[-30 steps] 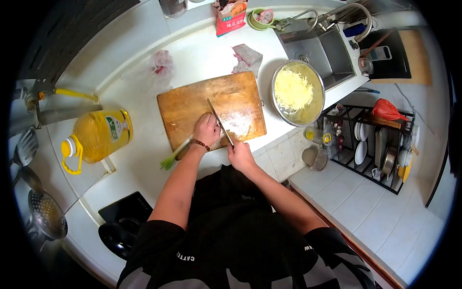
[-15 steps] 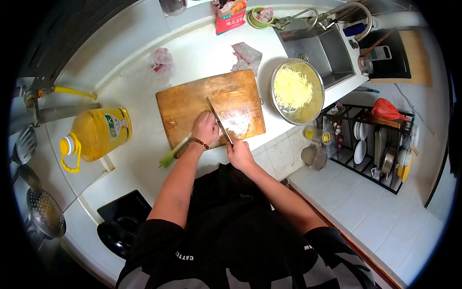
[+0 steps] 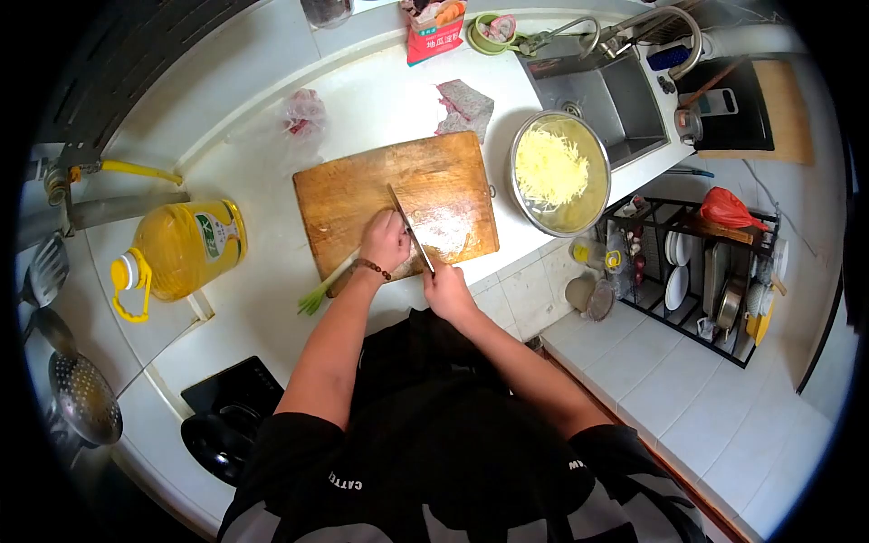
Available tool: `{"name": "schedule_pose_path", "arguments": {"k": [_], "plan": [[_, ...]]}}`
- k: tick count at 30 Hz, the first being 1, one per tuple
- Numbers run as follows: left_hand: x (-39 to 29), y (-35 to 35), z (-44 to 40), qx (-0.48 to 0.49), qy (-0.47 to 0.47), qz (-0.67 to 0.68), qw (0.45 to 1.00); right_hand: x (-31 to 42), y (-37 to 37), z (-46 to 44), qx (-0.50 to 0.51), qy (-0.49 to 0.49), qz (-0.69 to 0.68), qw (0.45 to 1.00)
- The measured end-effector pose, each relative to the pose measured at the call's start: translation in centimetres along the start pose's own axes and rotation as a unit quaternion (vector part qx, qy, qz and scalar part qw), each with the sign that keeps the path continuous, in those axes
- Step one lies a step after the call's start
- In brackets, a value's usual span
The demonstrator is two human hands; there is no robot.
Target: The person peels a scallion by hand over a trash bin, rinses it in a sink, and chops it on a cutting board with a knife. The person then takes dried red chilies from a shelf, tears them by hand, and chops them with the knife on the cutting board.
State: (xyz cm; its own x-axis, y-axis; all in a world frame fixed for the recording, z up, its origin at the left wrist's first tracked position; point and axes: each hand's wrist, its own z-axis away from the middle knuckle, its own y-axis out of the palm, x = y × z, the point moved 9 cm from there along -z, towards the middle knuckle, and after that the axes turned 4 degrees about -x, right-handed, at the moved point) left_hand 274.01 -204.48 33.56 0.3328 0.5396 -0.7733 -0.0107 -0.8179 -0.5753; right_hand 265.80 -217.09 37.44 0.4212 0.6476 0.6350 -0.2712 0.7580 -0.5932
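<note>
My right hand (image 3: 445, 285) is wrapped round the handle of a kitchen knife (image 3: 410, 226), whose blade points away from me over the wooden cutting board (image 3: 344, 199). Just left of the blade, my left hand (image 3: 386, 241) presses on the board with its fingers curled. Under it lies a green onion (image 3: 319, 292), its green end sticking out past the board's left front edge toward the counter. The end at the blade is hidden by my fingers. Small wet bits glisten on the board to the right of the knife.
A metal bowl of pale yellow shreds (image 3: 550, 168) stands right of the board, beside the sink (image 3: 625, 100). A large oil bottle (image 3: 186, 249) is at left. Behind the board lie a plastic bag (image 3: 303, 118) and a grey-pink piece (image 3: 466, 109). A red packet (image 3: 434, 41) stands farther back.
The knife and my right hand have shifted slightly left, closer to my left hand. My left hand stays in nearly the same place on the green onion.
</note>
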Motion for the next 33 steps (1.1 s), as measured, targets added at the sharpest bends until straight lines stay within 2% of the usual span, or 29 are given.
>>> {"name": "schedule_pose_path", "arguments": {"k": [3, 5, 9, 11, 12, 13, 15, 16, 19, 20, 23, 27, 28, 31, 33], "plan": [[0.0, -0.2, 0.1, -0.017, 0.015, -0.013, 1.000, 1.9, 0.6, -3.4, -0.041, -0.060, 0.009, 0.997], [0.8, 0.2, 0.1, 0.002, -0.022, 0.003, 1.000, 2.7, 0.6, -4.4, -0.037, -0.079, 0.006, 0.996], [0.5, 0.0, -0.2, -0.006, -0.008, 0.011, 1.000, 3.2, -1.0, -1.7, -0.029, -0.069, -0.002, 0.997], [0.3, -0.2, 0.1, -0.009, -0.012, 0.009, 1.000, 2.2, -1.6, 0.3, -0.021, -0.017, -0.032, 0.999], [0.3, -0.1, 0.1, -0.003, -0.005, 0.012, 1.000, 1.7, -1.3, 0.5, 0.016, 0.030, -0.020, 0.999], [0.2, -0.1, 0.1, -0.003, -0.004, 0.013, 1.000, 1.4, -0.9, 0.0, 0.015, 0.030, -0.020, 0.999], [0.0, -0.4, -0.1, -0.009, -0.001, 0.014, 1.000, 1.9, 0.0, -1.9, -0.046, -0.055, -0.014, 0.997], [0.2, -0.2, -0.1, -0.009, 0.001, 0.013, 1.000, 2.6, 0.1, -3.4, -0.056, -0.064, -0.020, 0.996], [0.8, 0.0, 0.3, -0.008, -0.011, 0.026, 1.000, 4.6, -0.4, -5.4, -0.050, -0.050, -0.021, 0.997], [0.8, 0.0, 0.2, -0.010, -0.006, 0.017, 1.000, 3.2, 0.5, -5.6, -0.045, -0.058, 0.002, 0.997], [0.6, -0.3, -0.2, -0.006, -0.012, 0.025, 1.000, 2.5, -1.0, -1.8, -0.019, -0.058, -0.019, 0.998], [0.4, -0.3, 0.0, -0.004, -0.010, 0.012, 1.000, 1.0, -0.1, 0.1, 0.010, 0.013, -0.029, 0.999], [0.6, -0.3, 0.0, -0.007, -0.006, 0.016, 1.000, 1.6, 0.2, -0.9, -0.031, -0.045, -0.019, 0.998], [0.7, -0.3, 0.3, -0.008, -0.018, 0.023, 1.000, 3.1, 0.8, -4.8, -0.023, -0.069, -0.012, 0.997], [1.0, -0.5, -0.1, -0.010, -0.030, 0.027, 0.999, 3.7, 0.4, -4.8, 0.002, -0.035, -0.013, 0.999]]}}
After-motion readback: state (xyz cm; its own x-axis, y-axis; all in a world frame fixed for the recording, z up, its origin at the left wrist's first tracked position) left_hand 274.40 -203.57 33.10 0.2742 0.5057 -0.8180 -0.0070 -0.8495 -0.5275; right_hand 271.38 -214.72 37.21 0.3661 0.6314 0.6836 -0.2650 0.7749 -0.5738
